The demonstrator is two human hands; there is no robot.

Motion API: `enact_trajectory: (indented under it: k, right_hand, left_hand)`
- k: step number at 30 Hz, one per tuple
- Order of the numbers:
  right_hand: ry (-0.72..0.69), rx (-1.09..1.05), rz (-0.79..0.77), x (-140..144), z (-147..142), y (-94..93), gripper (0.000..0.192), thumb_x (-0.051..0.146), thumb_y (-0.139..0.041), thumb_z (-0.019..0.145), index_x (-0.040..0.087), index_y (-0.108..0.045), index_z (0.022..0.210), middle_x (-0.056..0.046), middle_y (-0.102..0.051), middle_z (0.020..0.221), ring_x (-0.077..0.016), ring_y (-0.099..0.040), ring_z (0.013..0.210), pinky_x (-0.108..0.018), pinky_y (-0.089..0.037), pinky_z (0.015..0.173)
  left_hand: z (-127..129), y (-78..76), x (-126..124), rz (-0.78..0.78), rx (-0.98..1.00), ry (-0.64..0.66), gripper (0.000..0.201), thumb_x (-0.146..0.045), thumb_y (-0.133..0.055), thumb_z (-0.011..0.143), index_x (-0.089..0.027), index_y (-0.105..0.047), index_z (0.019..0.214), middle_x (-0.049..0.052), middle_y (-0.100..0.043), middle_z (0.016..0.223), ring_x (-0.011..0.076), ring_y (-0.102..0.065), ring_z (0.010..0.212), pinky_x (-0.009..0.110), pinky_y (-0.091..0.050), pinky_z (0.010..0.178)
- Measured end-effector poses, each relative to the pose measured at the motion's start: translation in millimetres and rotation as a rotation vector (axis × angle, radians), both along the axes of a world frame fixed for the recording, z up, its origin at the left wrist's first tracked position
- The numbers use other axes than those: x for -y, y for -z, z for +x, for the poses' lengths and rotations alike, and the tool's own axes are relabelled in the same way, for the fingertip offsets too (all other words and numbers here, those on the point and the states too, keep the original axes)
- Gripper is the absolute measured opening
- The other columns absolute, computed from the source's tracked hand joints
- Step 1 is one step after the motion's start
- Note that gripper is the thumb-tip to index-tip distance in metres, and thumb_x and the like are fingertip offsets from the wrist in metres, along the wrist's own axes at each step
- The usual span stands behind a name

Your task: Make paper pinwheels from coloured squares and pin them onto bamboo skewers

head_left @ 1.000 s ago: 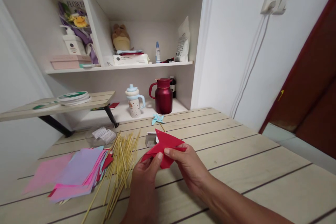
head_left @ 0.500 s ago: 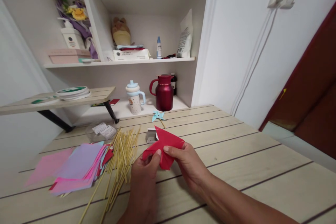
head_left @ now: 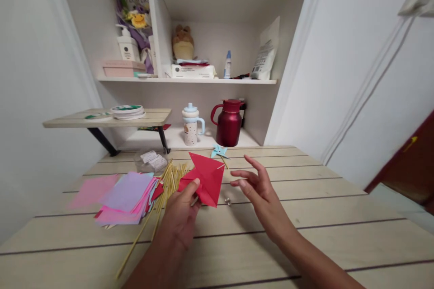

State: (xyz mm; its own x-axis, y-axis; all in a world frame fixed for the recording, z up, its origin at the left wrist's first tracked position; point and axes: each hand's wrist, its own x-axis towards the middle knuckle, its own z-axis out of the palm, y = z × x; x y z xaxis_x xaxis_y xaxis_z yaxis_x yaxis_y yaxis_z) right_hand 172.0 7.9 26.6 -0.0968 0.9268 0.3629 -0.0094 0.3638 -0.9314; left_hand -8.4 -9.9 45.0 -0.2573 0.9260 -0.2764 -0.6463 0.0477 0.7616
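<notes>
- Above the counter [head_left: 305, 235], just right of the bamboo sticks [head_left: 159, 198], a folded red paper [head_left: 205, 178] is held up by the left hand [head_left: 181, 221], its thumb and fingers pinched shut on the lower left edge.
- Just right of the red paper, the right hand [head_left: 261, 189] is held clear of it, the fingers [head_left: 252, 162] spread apart and gripping nothing.
- Left of the sticks, a stack of coloured paper sheets [head_left: 125, 196] is laid flat.
- Behind the red paper, a small blue pinwheel [head_left: 219, 151] and a red jug [head_left: 229, 123] are seen.
- For a clean fold, the pinch is best kept firm near the centre while the free flaps are left uncreased.
</notes>
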Motion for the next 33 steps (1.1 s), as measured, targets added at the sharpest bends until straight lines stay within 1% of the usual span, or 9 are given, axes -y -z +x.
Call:
enact_trajectory:
  k: [2,5,8,10,18,21,25,28,33]
  right_hand:
    - [0.060,0.187,0.222,-2,3,2.8,0.052,0.029,-0.058,0.092,0.039,-0.041,0.140,-0.006,-0.056,0.118,-0.0225,-0.062,0.098,-0.044,-0.048,0.091]
    - [0.112,0.394,0.501,-2,2,5.5,0.050,0.014,-0.055,0.089,0.039,-0.056,0.132,-0.005,-0.049,0.107,-0.0204,-0.058,0.091,-0.038,-0.051,0.081]
    - [0.112,0.486,0.662,0,-2,5.6,0.054,0.005,-0.051,0.088,0.040,-0.062,0.128,-0.003,-0.043,0.093,-0.0186,-0.054,0.083,-0.033,-0.051,0.070]
    - [0.105,0.510,0.709,2,-4,4.9,0.052,0.004,-0.051,0.088,0.040,-0.066,0.123,-0.003,-0.041,0.089,-0.0179,-0.052,0.081,-0.030,-0.050,0.065]
    - [0.101,0.421,0.637,2,-2,4.1,0.032,0.011,-0.065,0.086,0.033,-0.077,0.104,-0.002,-0.041,0.083,-0.0171,-0.050,0.075,-0.026,-0.045,0.055]
    - [0.079,0.359,0.537,3,-1,3.5,0.019,0.017,-0.071,0.084,0.031,-0.079,0.095,-0.002,-0.043,0.079,-0.0171,-0.048,0.072,-0.025,-0.041,0.051]
    - [0.043,0.284,0.419,5,-4,2.8,0.007,0.026,-0.075,0.083,0.029,-0.079,0.086,-0.001,-0.050,0.073,-0.0166,-0.048,0.068,-0.027,-0.041,0.055]
    - [0.057,0.245,0.341,6,-7,1.8,0.005,0.028,-0.075,0.082,0.029,-0.078,0.079,-0.001,-0.053,0.070,-0.0168,-0.048,0.067,-0.028,-0.039,0.058]
    - [0.122,0.217,0.231,9,-10,-2.8,0.011,0.029,-0.074,0.081,0.025,-0.074,0.071,0.000,-0.055,0.069,-0.0170,-0.047,0.066,-0.029,-0.037,0.060]
  left_hand:
    - [-4,-2.4,-1,-0.019,0.057,-0.003,0.011,-0.010,-0.071,0.076,-0.016,-0.072,0.084,0.006,-0.078,0.090,0.0147,-0.071,0.076,0.026,-0.057,0.070]
    - [-4,-1.5,1,-0.036,0.077,0.042,0.007,-0.010,-0.068,0.080,-0.015,-0.071,0.083,0.007,-0.077,0.087,0.0140,-0.070,0.071,0.025,-0.056,0.065]
    - [-1,1.7,3,-0.033,0.077,0.109,0.004,-0.011,-0.067,0.082,-0.013,-0.071,0.081,0.007,-0.077,0.083,0.0129,-0.069,0.069,0.024,-0.055,0.063]
    - [1,3.0,4,-0.033,0.081,0.122,0.003,-0.012,-0.068,0.082,-0.013,-0.071,0.081,0.006,-0.077,0.083,0.0126,-0.069,0.069,0.024,-0.055,0.064]
    - [7,3.2,11,0.070,0.058,0.218,0.013,-0.019,-0.070,0.079,-0.014,-0.073,0.090,0.008,-0.077,0.091,0.0167,-0.070,0.080,0.027,-0.054,0.072]
    - [9,5.8,11,0.097,0.027,0.212,0.014,-0.022,-0.075,0.073,-0.014,-0.074,0.084,0.007,-0.077,0.088,0.0171,-0.069,0.080,0.028,-0.053,0.076]
    - [11,5.9,13,0.123,-0.018,0.204,0.018,-0.029,-0.079,0.067,-0.014,-0.073,0.077,0.005,-0.075,0.081,0.0164,-0.067,0.076,0.029,-0.052,0.078]
    - [13,1.5,16,0.150,-0.073,0.210,0.018,-0.032,-0.079,0.068,-0.015,-0.074,0.074,0.004,-0.074,0.076,0.0160,-0.065,0.072,0.028,-0.051,0.074]
    - [18,-0.8,18,0.165,-0.144,0.228,0.022,-0.035,-0.078,0.069,-0.015,-0.075,0.076,0.004,-0.073,0.070,0.0170,-0.064,0.066,0.028,-0.050,0.069]
